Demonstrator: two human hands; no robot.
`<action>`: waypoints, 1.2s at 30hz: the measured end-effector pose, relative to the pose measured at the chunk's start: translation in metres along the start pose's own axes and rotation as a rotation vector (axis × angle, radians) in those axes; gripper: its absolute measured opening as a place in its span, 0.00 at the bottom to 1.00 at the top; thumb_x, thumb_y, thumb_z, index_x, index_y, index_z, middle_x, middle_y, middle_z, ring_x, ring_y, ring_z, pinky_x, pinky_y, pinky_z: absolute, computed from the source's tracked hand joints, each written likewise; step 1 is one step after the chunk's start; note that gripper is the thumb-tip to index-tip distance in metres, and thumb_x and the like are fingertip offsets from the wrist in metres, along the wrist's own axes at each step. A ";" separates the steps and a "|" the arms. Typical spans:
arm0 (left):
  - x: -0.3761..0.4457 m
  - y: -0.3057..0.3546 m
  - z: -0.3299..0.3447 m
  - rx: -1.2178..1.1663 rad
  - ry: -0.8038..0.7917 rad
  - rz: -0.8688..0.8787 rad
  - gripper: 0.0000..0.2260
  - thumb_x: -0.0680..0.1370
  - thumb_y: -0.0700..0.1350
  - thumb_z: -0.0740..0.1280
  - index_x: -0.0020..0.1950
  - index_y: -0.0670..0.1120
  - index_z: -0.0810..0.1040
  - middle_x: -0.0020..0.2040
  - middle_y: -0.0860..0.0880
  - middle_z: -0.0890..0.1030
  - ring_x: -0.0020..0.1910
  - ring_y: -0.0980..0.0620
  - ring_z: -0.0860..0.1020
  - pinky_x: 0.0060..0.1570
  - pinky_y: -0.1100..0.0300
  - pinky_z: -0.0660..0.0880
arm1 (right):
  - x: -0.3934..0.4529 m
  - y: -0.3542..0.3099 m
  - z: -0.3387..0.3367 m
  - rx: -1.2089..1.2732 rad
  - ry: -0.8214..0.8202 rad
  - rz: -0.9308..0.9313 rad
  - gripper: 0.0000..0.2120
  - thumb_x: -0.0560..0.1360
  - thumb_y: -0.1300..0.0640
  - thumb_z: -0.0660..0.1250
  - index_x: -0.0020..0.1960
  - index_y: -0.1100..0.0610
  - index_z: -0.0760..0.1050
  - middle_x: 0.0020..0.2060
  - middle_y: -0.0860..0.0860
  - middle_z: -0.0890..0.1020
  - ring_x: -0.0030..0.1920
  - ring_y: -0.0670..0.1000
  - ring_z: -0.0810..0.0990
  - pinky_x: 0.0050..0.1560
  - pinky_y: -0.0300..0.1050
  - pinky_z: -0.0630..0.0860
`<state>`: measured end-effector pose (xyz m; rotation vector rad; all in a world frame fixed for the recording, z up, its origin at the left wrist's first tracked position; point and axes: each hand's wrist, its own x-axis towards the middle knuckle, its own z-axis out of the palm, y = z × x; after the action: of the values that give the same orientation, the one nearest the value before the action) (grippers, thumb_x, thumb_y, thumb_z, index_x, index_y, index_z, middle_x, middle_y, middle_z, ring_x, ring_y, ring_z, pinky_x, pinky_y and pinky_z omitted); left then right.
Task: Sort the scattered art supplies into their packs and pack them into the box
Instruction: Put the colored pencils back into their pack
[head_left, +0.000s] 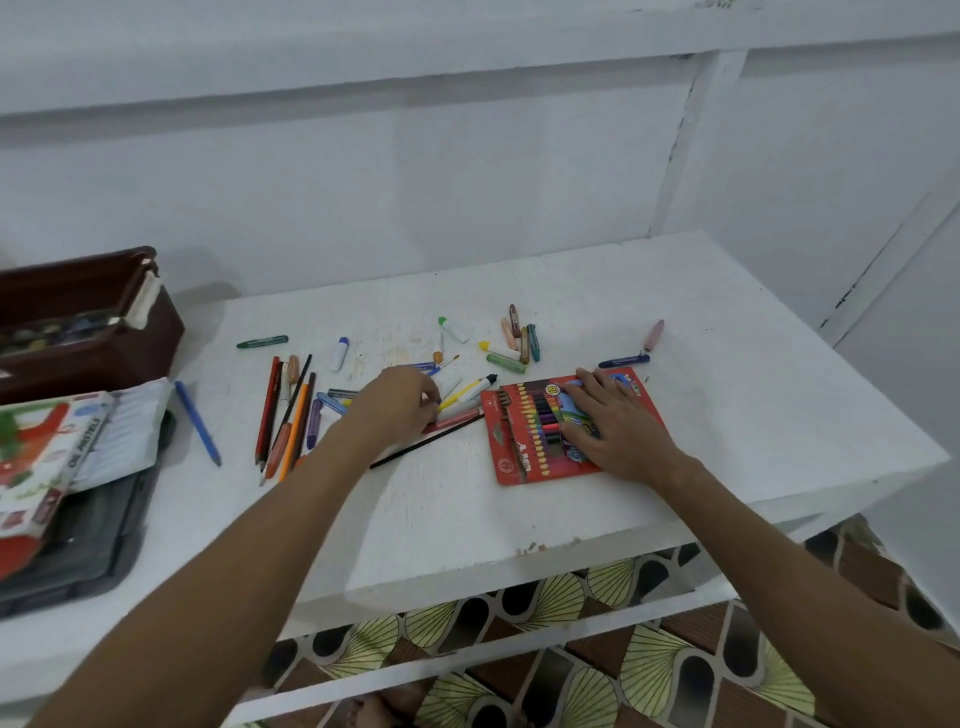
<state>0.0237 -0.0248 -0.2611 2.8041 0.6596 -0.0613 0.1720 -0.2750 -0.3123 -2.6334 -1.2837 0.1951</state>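
Note:
A red crayon pack (519, 431) lies flat on the white table (753, 395), with my right hand (613, 421) pressed palm-down on it, fingers spread. My left hand (400, 402) reaches into a pile of markers and crayons (467, 392) left of the pack, its fingers curled around one of them; which one is hidden. Colored pencils (291, 415) lie in a bundle further left. More crayons (514, 338) are scattered behind the pack. A dark brown box (156, 338) stands open at the far left.
An oil pastels pack (57, 447) rests on a dark tray (104, 545) at the left edge. A blue pen (197, 423) lies beside it. A green crayon (262, 342), a pink crayon (653, 335) and a blue pen (623, 360) lie apart. The patterned floor shows below the table front.

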 end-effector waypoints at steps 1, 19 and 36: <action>0.002 -0.001 0.000 0.036 -0.024 0.007 0.10 0.77 0.44 0.64 0.55 0.48 0.82 0.51 0.47 0.80 0.48 0.49 0.77 0.44 0.59 0.74 | 0.001 -0.002 0.001 -0.011 -0.004 -0.002 0.31 0.79 0.39 0.51 0.77 0.49 0.49 0.77 0.49 0.49 0.77 0.50 0.44 0.71 0.44 0.39; 0.006 -0.008 0.007 -0.104 -0.023 -0.064 0.09 0.74 0.46 0.67 0.38 0.44 0.83 0.37 0.47 0.82 0.40 0.48 0.79 0.39 0.56 0.73 | 0.017 -0.012 0.010 -0.117 -0.052 -0.001 0.31 0.80 0.38 0.46 0.78 0.50 0.44 0.77 0.50 0.45 0.77 0.51 0.41 0.71 0.45 0.36; -0.090 -0.115 -0.028 -0.218 0.006 -0.517 0.11 0.74 0.51 0.69 0.39 0.44 0.80 0.32 0.47 0.77 0.32 0.52 0.74 0.29 0.61 0.67 | 0.026 -0.015 0.015 -0.111 -0.023 -0.005 0.37 0.74 0.35 0.40 0.78 0.53 0.48 0.77 0.52 0.49 0.77 0.52 0.44 0.74 0.49 0.41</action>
<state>-0.1087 0.0427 -0.2531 2.3627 1.2896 -0.0721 0.1732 -0.2437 -0.3243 -2.7274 -1.3451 0.1587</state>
